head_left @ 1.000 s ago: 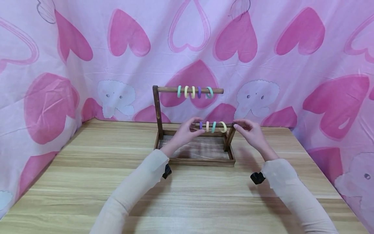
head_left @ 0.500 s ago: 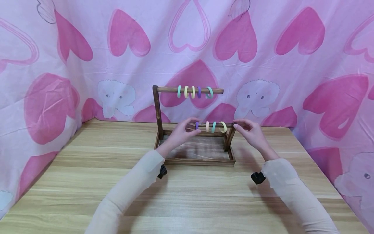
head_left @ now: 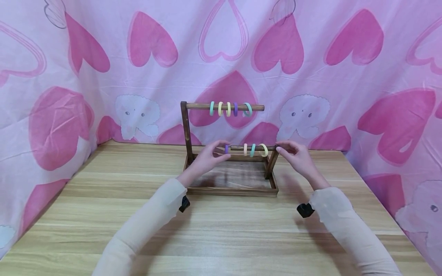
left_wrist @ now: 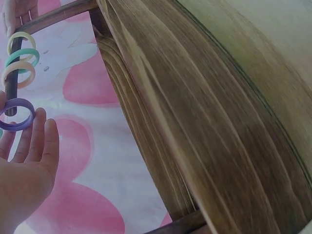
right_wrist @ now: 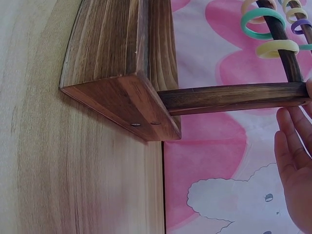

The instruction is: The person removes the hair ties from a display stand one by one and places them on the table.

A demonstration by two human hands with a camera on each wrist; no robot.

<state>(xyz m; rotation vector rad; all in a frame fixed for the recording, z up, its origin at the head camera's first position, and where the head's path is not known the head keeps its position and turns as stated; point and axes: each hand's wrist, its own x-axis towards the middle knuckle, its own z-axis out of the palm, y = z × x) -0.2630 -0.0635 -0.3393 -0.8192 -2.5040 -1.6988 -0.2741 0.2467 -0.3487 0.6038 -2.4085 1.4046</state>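
My left hand [head_left: 206, 158] pinches a purple ring [head_left: 226, 149] between thumb and fingers, at the free left end of the lower bar [head_left: 238, 148] of a dark wooden rack. In the left wrist view the purple ring [left_wrist: 19, 128] overlaps the bar's tip. Farther right on that bar hang a peach ring [head_left: 245, 150], a teal ring [head_left: 253, 150] and a yellow ring [head_left: 264, 150]. My right hand [head_left: 297, 158] grips the top of the short right post [head_left: 271, 165], where the lower bar joins it; the right wrist view shows fingers against this joint.
Above, the upper bar [head_left: 198, 105] carries several teal, cream and purple rings, held by a tall left post [head_left: 187, 132]. The rack's shallow tray base [head_left: 235, 191] stands on a wood-grain table [head_left: 241, 234]. A pink heart-patterned curtain [head_left: 221, 84] hangs behind.
The left hand has slid the purple ring leftward along the lower bar, away from the peach ring, to the bar's free end. The right hand has stayed on the post.
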